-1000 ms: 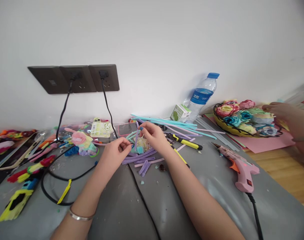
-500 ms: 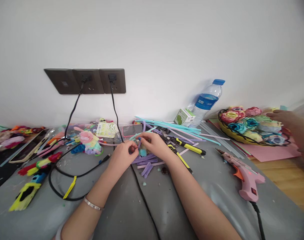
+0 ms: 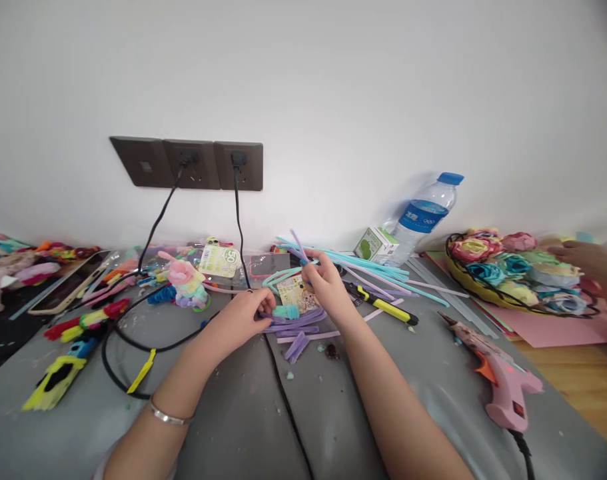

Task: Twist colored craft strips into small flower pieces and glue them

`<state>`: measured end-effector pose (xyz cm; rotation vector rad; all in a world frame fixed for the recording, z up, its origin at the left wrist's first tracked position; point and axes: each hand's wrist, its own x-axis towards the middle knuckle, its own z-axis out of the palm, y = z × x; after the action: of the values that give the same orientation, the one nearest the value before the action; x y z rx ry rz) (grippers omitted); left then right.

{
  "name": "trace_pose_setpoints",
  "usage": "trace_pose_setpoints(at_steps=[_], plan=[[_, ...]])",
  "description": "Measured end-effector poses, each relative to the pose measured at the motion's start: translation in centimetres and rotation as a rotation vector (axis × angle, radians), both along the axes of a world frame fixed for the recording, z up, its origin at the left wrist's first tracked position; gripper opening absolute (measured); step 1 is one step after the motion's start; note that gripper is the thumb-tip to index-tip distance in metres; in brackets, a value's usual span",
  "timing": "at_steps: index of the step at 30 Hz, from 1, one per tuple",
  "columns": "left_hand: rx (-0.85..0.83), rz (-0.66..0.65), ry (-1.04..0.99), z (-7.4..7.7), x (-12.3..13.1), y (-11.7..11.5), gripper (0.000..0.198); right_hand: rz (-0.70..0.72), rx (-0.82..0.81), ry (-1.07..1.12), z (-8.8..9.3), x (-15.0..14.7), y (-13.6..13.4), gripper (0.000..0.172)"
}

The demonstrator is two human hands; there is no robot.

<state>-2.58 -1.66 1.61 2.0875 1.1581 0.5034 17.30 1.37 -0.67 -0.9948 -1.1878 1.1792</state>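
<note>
My right hand (image 3: 326, 283) is closed on a short purple pipe cleaner (image 3: 298, 245), which stands up out of its fingers. To its left, my left hand (image 3: 250, 317) has its thumb and fingers drawn together at the left end of the purple pipe cleaner pieces (image 3: 298, 327); what they hold, if anything, is hidden. A small turquoise coil (image 3: 286, 311) lies just right of the left fingertips. Long turquoise pipe cleaners (image 3: 373, 265) lie behind my right hand, and a yellow-and-black handled tool (image 3: 383, 303) is to its right.
A pink glue gun (image 3: 506, 383) lies at the right, near a basket of paper flowers (image 3: 463, 283) and another person's hand (image 3: 583, 257). A bottle (image 3: 423, 217) leans on the wall. Black cables (image 3: 283, 387) cross the grey table (image 3: 233, 427). Colourful figures (image 3: 183, 280) lie left.
My hands have moved apart. My right hand now raises a purple pipe cleaner, and the turquoise coil shows between the hands. The view has shifted slightly.
</note>
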Motion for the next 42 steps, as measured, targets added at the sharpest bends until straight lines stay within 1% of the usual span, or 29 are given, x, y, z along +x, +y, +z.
trace_pose_setpoints(at_steps=[1, 3, 5, 8, 11, 14, 20, 23, 25, 28, 33, 39, 42], plan=[[0.0, 0.0, -0.008, 0.0, 0.1, 0.0, 0.014, 0.024, -0.008, 0.021, 0.1, 0.0, 0.0, 0.031], [-0.012, 0.002, -0.038, 0.4, 0.2, -0.1, 0.013, 0.055, -0.017, 0.065, 0.5, 0.1, 0.0, 0.031], [-0.045, 0.024, -0.07, 0.8, 0.2, -0.1, 0.012, 0.049, -0.02, 0.117, 0.9, 0.1, -0.2, 0.034], [-0.101, 0.033, -0.186, 1.2, 0.1, 0.0, 0.011, 0.025, -0.038, 0.212, 1.3, 0.1, -0.2, 0.043], [-0.142, 0.077, -0.344, 1.0, 0.2, 0.2, 0.012, 0.011, -0.044, 0.288, 1.4, 0.0, 0.0, 0.049], [-0.121, 0.152, -0.502, 0.5, 0.7, 0.4, 0.014, 0.016, -0.027, 0.273, 1.4, -0.2, -0.1, 0.051], [-0.106, 0.26, -0.718, -0.5, 1.7, 0.4, 0.025, 0.079, 0.012, 0.192, 1.8, -0.6, -0.9, 0.04], [-0.094, 0.307, -0.802, -0.7, 1.9, 0.4, 0.027, 0.16, 0.025, 0.175, 2.0, -0.7, -1.0, 0.034], [-0.077, 0.335, -0.85, -0.7, 2.0, 0.3, 0.028, 0.178, 0.045, 0.151, 2.0, -0.7, -1.0, 0.033], [-0.031, 0.372, -0.879, -0.6, 2.0, 0.4, 0.025, 0.168, 0.069, 0.102, 1.9, -0.8, -0.9, 0.032], [0.01, 0.409, -0.873, -0.3, 1.8, 0.5, 0.02, 0.163, 0.093, 0.021, 2.2, -0.8, -1.1, 0.032], [0.079, 0.416, -0.818, -0.1, 1.7, 0.3, 0.017, 0.154, 0.098, -0.044, 2.3, -0.8, -1.3, 0.034], [0.143, 0.415, -0.791, -0.3, 1.6, 0.2, 0.016, 0.172, 0.103, -0.045, 2.4, -0.8, -1.3, 0.033]])
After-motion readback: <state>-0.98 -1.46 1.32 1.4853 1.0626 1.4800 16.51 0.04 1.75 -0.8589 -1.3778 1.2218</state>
